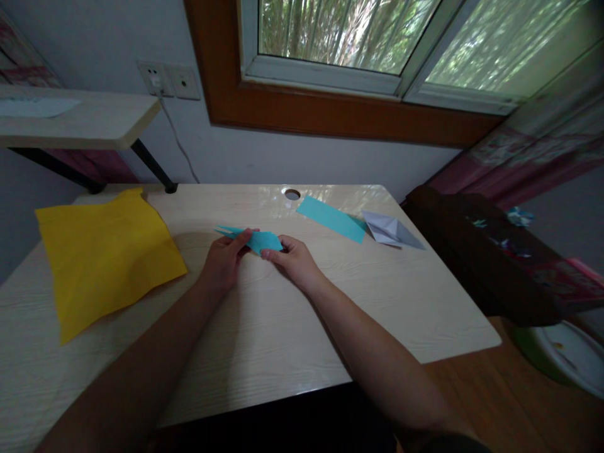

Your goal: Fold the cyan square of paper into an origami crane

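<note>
A folded piece of turquoise paper is held between my two hands, just above the middle of the table. My left hand pinches it with thumb and fingers, and two narrow pointed ends stick out to the left past that hand. At the right end, my right hand grips the paper's lower right edge between thumb and fingers. A flat turquoise paper strip lies beyond my right hand. Touching or nearly touching it is a folded white paper boat.
A large yellow paper sheet lies at the left on the pale wooden table. A raised shelf stands at the back left. Near the back edge is a round cable hole. Dark furniture stands right of the table.
</note>
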